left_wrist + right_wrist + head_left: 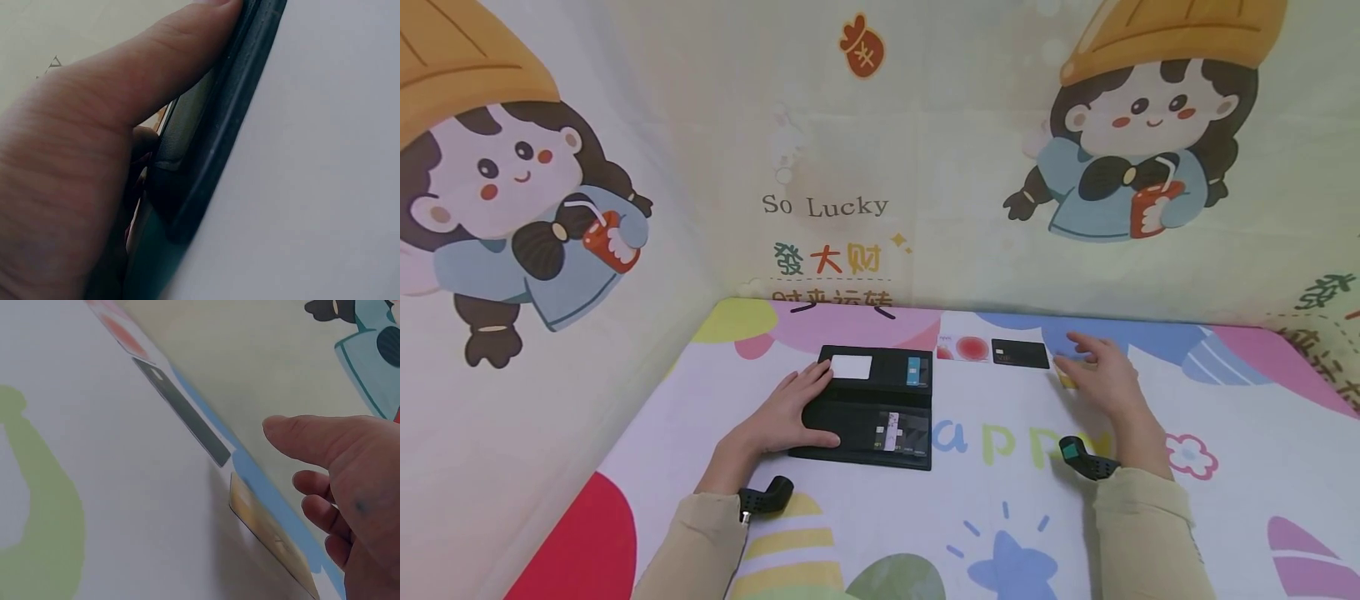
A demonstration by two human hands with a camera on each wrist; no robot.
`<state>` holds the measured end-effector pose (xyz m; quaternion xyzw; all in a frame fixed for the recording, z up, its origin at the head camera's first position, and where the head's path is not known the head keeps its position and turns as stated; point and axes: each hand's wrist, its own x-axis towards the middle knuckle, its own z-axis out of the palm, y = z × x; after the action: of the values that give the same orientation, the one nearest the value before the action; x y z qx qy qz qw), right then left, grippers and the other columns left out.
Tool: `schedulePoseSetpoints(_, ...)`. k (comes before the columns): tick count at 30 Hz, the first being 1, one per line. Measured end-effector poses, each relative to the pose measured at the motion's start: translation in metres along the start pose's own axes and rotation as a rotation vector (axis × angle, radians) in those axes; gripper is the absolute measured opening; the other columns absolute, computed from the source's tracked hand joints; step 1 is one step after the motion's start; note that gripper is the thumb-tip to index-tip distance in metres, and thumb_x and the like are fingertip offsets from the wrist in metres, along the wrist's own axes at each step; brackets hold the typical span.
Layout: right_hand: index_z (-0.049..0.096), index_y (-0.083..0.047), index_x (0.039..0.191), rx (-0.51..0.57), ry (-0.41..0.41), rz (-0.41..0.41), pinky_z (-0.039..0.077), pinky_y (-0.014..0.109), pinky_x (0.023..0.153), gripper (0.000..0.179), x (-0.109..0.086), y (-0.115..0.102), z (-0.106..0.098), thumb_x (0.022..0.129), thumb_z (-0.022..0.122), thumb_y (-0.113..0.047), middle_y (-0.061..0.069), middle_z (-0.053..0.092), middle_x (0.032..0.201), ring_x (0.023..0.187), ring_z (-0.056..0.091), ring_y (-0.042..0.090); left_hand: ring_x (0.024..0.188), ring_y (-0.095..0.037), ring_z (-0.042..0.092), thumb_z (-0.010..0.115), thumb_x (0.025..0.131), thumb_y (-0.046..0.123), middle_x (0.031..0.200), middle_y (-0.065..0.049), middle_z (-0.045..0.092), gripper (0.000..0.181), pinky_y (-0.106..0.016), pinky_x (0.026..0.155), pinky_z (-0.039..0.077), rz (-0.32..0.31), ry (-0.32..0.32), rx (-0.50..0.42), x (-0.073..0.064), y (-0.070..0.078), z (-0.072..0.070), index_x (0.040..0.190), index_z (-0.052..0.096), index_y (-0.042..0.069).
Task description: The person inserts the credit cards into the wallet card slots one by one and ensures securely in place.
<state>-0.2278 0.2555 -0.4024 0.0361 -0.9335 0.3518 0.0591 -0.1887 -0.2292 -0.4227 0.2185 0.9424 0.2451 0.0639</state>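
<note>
A black wallet (850, 423) lies spread open on the table, its fold running crosswise. My left hand (775, 415) rests on its left side, the thumb on the lower panel and the fingertips by a white card (852, 367) in the upper panel. My right hand (1105, 375) hovers over a gold card (269, 528), partly hidden by that hand in the head view. In the right wrist view its fingers are loosely bent, apart from the card. Left of the gold card lie a black card (1021, 355) and a red-and-white card (962, 348), in a row.
A blue card (913, 372) shows in the wallet's upper panel, and a patterned strip (892, 432) in the lower one. The table (1000, 500) has a cloth with colourful prints. Fabric backdrops (925, 167) stand behind and to the left.
</note>
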Motion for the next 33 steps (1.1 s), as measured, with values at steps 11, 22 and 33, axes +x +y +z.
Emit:
schedulePoseSetpoints(11,0.042,0.003,0.149,-0.022,0.004,0.033,0.021,0.080,0.096,0.064,-0.005,0.018,-0.010,0.102,0.059,-0.038,0.034,0.045,0.134,0.122,0.044,0.054,0.153,-0.031,0.011,0.079,0.074,0.063,0.167,-0.011,0.017,0.115,-0.052,0.123,0.004,0.007,0.004,-0.006,0.000,-0.002,0.002,0.159,0.029,0.003)
schedulePoseSetpoints(22,0.040,0.002,0.151,0.005,-0.054,0.103,0.038,0.070,0.098,0.068,-0.008,0.028,-0.020,0.102,0.060,-0.041,0.033,0.041,0.139,0.126,0.039,0.054,0.153,-0.031,0.011,0.079,0.073,0.063,0.167,-0.010,0.017,0.115,-0.053,0.123,0.004,-0.002,0.005,-0.002,0.001,-0.003,0.002,0.159,0.029,0.004)
schedulePoseSetpoints(33,0.044,0.003,0.148,-0.001,-0.061,0.075,0.040,0.068,0.098,0.065,-0.011,0.031,-0.023,0.101,0.062,-0.039,0.034,0.045,0.137,0.123,0.043,0.052,0.152,-0.034,0.013,0.079,0.072,0.063,0.167,-0.011,0.018,0.114,-0.055,0.122,0.006,-0.011,0.010,-0.013,0.000,-0.002,0.002,0.158,0.031,0.005)
